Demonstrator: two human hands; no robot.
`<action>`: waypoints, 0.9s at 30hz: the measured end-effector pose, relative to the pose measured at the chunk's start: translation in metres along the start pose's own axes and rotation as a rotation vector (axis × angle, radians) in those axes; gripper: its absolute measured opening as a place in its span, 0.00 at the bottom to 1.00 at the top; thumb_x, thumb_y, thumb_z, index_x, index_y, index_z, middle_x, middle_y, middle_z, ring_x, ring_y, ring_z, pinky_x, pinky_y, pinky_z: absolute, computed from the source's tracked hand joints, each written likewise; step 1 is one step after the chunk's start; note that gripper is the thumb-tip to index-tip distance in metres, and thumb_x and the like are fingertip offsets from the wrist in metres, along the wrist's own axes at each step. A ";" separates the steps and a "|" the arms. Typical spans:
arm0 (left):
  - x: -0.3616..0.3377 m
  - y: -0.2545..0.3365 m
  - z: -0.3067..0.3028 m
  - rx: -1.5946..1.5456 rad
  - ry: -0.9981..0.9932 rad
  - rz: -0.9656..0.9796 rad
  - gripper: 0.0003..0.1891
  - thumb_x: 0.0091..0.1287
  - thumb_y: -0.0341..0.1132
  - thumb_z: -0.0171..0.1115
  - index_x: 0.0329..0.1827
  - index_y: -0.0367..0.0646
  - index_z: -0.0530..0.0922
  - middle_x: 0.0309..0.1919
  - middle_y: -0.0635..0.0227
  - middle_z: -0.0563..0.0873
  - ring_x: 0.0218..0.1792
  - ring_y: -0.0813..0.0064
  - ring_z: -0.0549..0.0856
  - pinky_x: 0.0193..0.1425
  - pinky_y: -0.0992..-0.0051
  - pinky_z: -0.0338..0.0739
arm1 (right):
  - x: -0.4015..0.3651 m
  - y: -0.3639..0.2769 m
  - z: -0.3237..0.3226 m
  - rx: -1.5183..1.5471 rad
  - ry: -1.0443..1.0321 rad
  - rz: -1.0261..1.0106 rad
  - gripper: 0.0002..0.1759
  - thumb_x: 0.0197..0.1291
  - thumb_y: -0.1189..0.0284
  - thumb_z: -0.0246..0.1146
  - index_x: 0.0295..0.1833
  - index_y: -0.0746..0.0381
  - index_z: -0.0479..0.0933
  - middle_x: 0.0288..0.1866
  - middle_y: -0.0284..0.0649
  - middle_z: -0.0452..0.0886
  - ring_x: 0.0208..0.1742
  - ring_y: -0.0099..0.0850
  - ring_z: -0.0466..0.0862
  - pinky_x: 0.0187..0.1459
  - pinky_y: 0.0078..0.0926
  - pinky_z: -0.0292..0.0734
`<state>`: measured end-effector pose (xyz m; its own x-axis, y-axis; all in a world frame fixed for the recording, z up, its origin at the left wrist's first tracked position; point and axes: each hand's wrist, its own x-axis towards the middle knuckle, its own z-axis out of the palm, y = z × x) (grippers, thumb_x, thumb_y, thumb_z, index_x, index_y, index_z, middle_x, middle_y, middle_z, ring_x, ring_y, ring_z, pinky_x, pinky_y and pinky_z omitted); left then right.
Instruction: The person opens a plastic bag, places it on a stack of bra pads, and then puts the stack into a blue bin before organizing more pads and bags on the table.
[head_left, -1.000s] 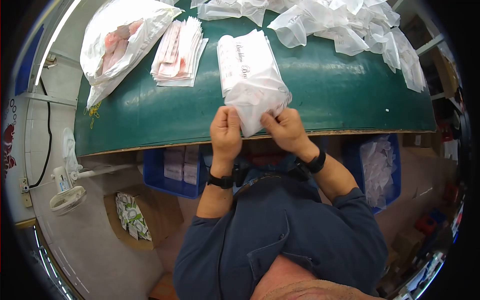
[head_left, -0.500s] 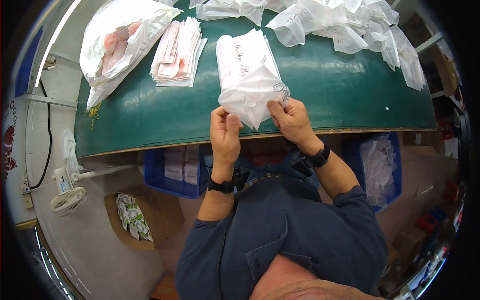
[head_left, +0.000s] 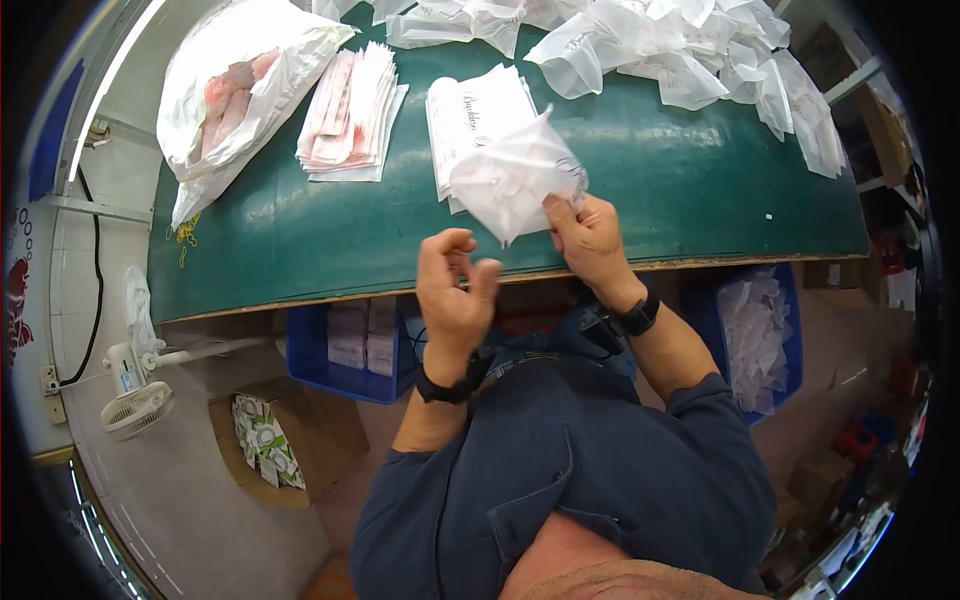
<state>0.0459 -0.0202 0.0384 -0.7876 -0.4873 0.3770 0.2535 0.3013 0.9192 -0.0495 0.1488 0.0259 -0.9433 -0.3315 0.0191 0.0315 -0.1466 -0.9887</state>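
Observation:
My right hand (head_left: 588, 240) pinches the right corner of a translucent bag (head_left: 515, 180) printed with dark script. The bag hangs over the near part of a stack of printed white sleeves (head_left: 475, 115) on the green table. To the left of the bag, my left hand (head_left: 455, 285) is off it, at the table's near edge, with its fingers curled apart and nothing between them. Both wrists wear black bands.
Left on the green table (head_left: 660, 190) lie a stack of pinkish sleeves (head_left: 350, 115) and a large white bag (head_left: 235, 95). Translucent bags (head_left: 690, 55) are heaped at the back right. Below the table are blue bins (head_left: 350, 375), a cardboard box (head_left: 325, 435) and a fan (head_left: 137, 405).
My left hand has let go of the translucent bag and moved down from it, its fingers opening. The bag has tilted and swung up to the right in my right hand.

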 end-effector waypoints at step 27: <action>0.018 -0.019 -0.032 -0.914 0.106 -0.249 0.08 0.82 0.35 0.57 0.44 0.42 0.79 0.33 0.71 0.81 0.33 0.79 0.76 0.41 0.77 0.73 | -0.006 -0.002 -0.006 0.182 -0.433 0.232 0.14 0.78 0.61 0.61 0.42 0.61 0.78 0.30 0.32 0.82 0.29 0.17 0.79 0.31 0.15 0.73</action>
<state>0.0448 -0.0609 0.0309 -0.8344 -0.5367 0.1254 0.4618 -0.5565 0.6907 -0.0459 0.1567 0.0270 -0.6824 -0.7241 -0.1000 0.3168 -0.1697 -0.9332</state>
